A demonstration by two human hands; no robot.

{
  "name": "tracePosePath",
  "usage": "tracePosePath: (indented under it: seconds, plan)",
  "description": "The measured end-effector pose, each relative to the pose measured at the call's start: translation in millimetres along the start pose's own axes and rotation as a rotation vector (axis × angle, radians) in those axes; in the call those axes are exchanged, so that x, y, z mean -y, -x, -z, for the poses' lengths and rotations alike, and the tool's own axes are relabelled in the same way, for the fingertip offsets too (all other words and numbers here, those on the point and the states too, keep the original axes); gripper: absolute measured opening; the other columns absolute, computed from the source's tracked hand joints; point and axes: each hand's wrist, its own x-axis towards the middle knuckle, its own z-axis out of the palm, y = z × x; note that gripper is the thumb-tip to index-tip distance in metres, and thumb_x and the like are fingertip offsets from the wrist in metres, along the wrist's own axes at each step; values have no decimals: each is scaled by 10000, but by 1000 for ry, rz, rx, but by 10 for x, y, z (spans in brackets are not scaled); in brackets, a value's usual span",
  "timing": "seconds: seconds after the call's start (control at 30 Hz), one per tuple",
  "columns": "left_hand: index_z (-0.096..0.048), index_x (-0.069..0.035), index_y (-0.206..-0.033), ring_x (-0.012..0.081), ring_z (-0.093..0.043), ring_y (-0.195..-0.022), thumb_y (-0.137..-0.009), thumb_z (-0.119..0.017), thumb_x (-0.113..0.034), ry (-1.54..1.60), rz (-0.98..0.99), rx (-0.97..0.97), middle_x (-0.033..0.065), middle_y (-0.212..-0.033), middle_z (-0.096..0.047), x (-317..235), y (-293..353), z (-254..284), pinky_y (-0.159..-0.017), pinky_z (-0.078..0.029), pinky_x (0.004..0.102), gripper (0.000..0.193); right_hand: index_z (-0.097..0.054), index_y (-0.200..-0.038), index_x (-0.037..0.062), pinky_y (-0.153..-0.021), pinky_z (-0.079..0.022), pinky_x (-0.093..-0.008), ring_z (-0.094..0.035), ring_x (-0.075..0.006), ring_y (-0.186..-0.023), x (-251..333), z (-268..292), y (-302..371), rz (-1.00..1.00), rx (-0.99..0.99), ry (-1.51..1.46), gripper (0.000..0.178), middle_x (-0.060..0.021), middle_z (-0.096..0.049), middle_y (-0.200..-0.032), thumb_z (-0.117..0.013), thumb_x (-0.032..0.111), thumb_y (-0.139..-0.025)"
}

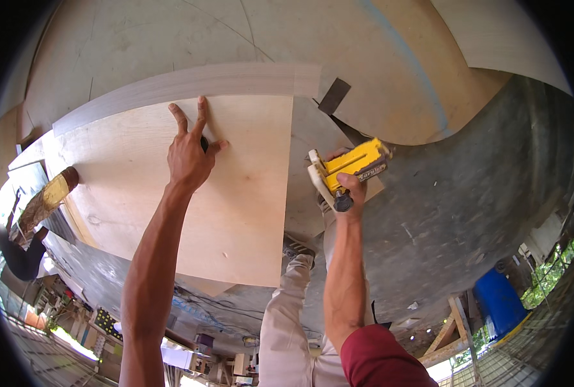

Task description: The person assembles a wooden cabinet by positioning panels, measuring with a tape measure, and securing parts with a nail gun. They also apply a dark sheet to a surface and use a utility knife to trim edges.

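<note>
A pale plywood panel (235, 193) lies in front of me, with a grey-brown wood-look strip (190, 80) along its far edge. My left hand (190, 158) rests on the panel, two fingertips reaching the strip and the thumb spread out. Its other fingers look curled under, and a small black round-ended object (204, 144) shows between thumb and forefinger; its kind is hidden. Right of the panel, my right hand (351, 190) grips a yellow-and-black power tool (358, 161) with a cream plate and a black knob. The tool is tilted and apart from the panel.
Beneath is a large worn board (248, 39) with a blue line, beside a dark grey surface (441, 193). A small dark strip (334, 97) lies past the panel's corner. A brown-and-yellow rounded form (48, 197) touches the panel's left end. A blue barrel (498, 302) stands lower right.
</note>
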Motion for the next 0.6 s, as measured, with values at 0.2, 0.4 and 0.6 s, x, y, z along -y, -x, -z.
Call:
tracePosePath:
  seconds: [0.2,0.4,0.6]
  plan:
    - [-195,-313,-1482,395,-638,-849,-740,-769,-295,4,43,26,347,-1475,-86,-62,-6,25,-728,-530,400,939,-468,-1245,46,-854,-525,-327,-580,-175,-970,675,-542,-787,-3,487,460,765,-84,-516,-1203,-772,93,-545]
    - [-204,-323,-1478,408,-626,-902,-729,-778,-280,58,66,29,300,-1500,-65,-107,-9,49,-762,-528,410,944,-408,-1278,15,-863,-540,-409,-631,-276,-950,478,-382,-1376,-415,483,236,734,-133,-539,-1134,-674,164,-610]
    - [-216,-325,-1474,456,-567,-1052,-713,-784,-253,78,89,25,278,-1508,-59,-109,0,72,-813,-525,424,952,-452,-1216,-46,-851,-549,-397,-636,-303,-952,646,56,-1414,-445,313,169,623,-155,-539,-1149,-633,143,-651]
